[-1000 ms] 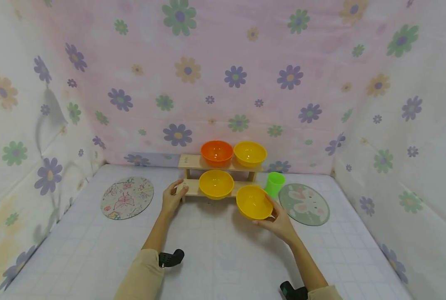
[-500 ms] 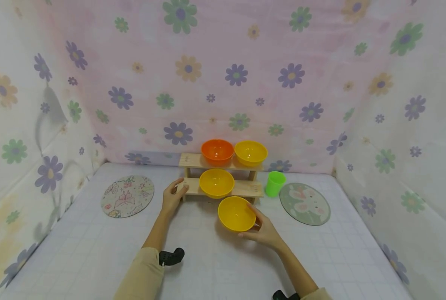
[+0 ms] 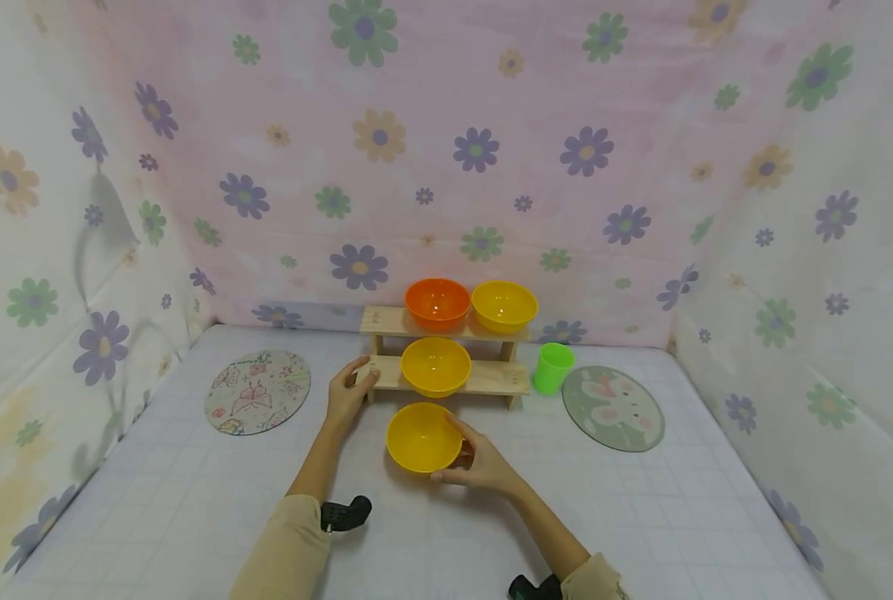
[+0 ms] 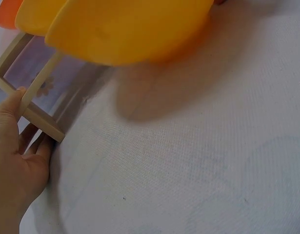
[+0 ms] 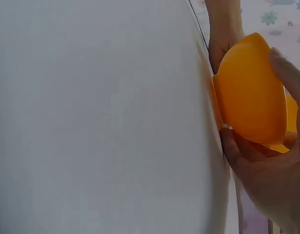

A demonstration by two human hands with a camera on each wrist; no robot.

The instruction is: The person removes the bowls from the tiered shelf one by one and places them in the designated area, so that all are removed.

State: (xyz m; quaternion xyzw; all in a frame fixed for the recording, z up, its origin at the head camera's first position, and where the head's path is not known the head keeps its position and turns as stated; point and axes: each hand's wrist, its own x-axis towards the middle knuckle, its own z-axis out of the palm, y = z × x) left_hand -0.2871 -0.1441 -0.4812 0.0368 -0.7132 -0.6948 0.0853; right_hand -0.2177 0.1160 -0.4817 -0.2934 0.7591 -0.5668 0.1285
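Note:
My right hand grips a yellow bowl by its right side, low over the white table in front of a two-tier wooden rack. In the right wrist view the thumb and fingers curl round that bowl. My left hand holds the left end of the rack's lower shelf; the left wrist view shows the thumb on the shelf end, with the held bowl above. Another yellow bowl sits on the lower shelf. An orange bowl and a yellow bowl sit on the top shelf.
A green cup stands right of the rack. A round patterned mat lies at the left and a round green mat at the right. Flowered cloth walls close in the back and both sides of the table.
My right hand has carried the yellow bowl from beside the green cup leftward and toward me, lowering it in front of the rack. The left hand has stayed on the shelf end.

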